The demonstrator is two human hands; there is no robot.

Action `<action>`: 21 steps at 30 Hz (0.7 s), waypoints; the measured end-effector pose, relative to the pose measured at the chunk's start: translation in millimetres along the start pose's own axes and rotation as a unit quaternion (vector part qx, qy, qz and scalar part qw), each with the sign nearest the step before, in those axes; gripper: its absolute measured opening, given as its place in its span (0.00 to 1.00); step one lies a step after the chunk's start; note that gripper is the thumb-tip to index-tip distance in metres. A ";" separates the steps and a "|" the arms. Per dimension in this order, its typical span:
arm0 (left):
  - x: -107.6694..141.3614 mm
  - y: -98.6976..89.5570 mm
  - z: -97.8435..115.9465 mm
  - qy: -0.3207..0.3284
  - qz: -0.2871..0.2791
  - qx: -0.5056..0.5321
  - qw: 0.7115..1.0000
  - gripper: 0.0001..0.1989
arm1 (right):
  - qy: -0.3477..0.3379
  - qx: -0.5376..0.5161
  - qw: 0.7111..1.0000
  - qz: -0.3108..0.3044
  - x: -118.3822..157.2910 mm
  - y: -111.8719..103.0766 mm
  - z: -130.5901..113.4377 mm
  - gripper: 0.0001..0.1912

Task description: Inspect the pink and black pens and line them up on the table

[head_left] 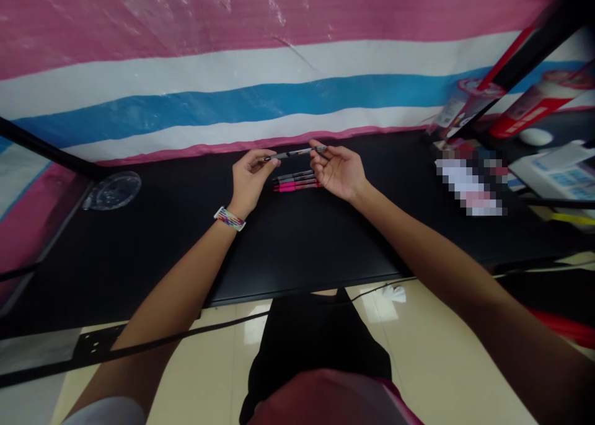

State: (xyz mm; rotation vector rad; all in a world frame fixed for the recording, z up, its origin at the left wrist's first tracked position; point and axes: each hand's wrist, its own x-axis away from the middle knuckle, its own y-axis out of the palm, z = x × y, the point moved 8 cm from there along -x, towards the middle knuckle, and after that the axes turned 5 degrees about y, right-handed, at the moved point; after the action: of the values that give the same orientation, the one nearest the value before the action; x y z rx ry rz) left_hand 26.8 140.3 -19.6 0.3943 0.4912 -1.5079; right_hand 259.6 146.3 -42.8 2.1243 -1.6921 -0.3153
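Between my two hands a slim pen [296,154] is held up level above the black desk [297,245]. My left hand [252,176], with a colourful woven band on its wrist, pinches the pen's left end between thumb and fingers. At the other end, my right hand [341,170] grips the pen by its tip with the palm turned partly up. Just below the held pen, several pens lie side by side on the desk; a pink pen [290,186] is nearest me, with grey and black ones behind it. Their right ends are partly hidden by my right hand.
A clear round plastic dish [114,191] sits at the left. To the right are a cup with a red straw [465,103], a red and white cup [534,106], a white rounded object [536,137] and a blurred-out item [471,183]. A striped sheet [279,96] hangs behind the desk.
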 end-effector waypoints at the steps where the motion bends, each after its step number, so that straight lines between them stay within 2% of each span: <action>1: 0.1 0.0 0.3 0.000 0.001 0.000 1.000 0.15 | 0.003 -0.005 1.000 0.001 -0.2 -0.3 0.7 0.18; 6: -0.2 0.4 1.0 0.004 0.003 0.000 1.000 0.15 | 0.011 -0.050 0.999 0.011 -2.2 -3.9 3.6 0.16; 10: -0.2 0.4 2.6 0.009 0.002 0.005 1.000 0.13 | 0.000 -0.027 1.000 0.012 -1.3 -3.9 0.6 0.21; 16: 0.0 -0.7 2.2 0.008 0.000 0.000 1.000 0.13 | -0.002 -0.001 1.000 0.013 -2.5 -3.4 0.0 0.19; 21: 0.2 -1.1 -0.2 0.003 0.000 -0.002 1.000 0.16 | 0.003 -0.032 0.999 0.009 -2.7 -5.4 1.4 0.18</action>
State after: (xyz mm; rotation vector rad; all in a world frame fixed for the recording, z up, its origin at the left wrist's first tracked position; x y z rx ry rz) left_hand 25.8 140.2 -19.9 0.3959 0.4980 -1.5068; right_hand 263.1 149.7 -46.6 2.0618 -1.6741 -0.3516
